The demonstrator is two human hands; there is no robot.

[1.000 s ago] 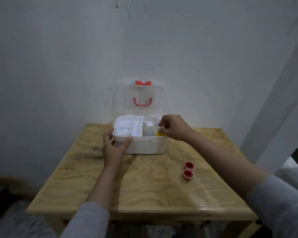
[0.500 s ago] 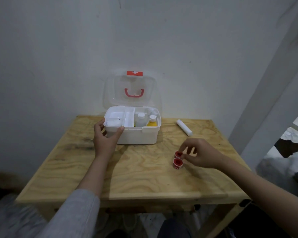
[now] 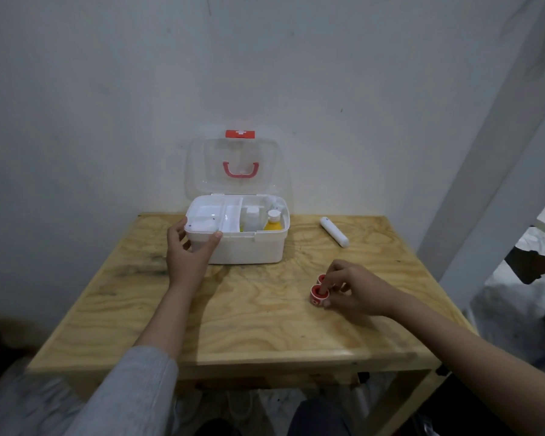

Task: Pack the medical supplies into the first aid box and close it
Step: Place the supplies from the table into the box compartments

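Note:
The white first aid box (image 3: 249, 247) stands at the back of the wooden table (image 3: 249, 325), its clear lid (image 3: 238, 165) raised against the wall. Inside its right side are a clear bottle (image 3: 251, 217) and a yellow bottle (image 3: 272, 222); a white tray fills the left. My left hand (image 3: 188, 251) grips the box's front left corner. Two small red tape rolls (image 3: 319, 292) sit on the table in front of the box to the right, and my right hand (image 3: 356, 289) has its fingers closed on them. A white tube (image 3: 334, 231) lies right of the box.
A white wall rises directly behind the box. A slanted white beam (image 3: 491, 158) runs along the table's right side. The table's front edge is close to my body, with cloth and floor clutter below.
My right hand left the box after placing the yellow bottle, travelled to the red tape rolls and closed its fingers on them. The left hand stayed on the box.

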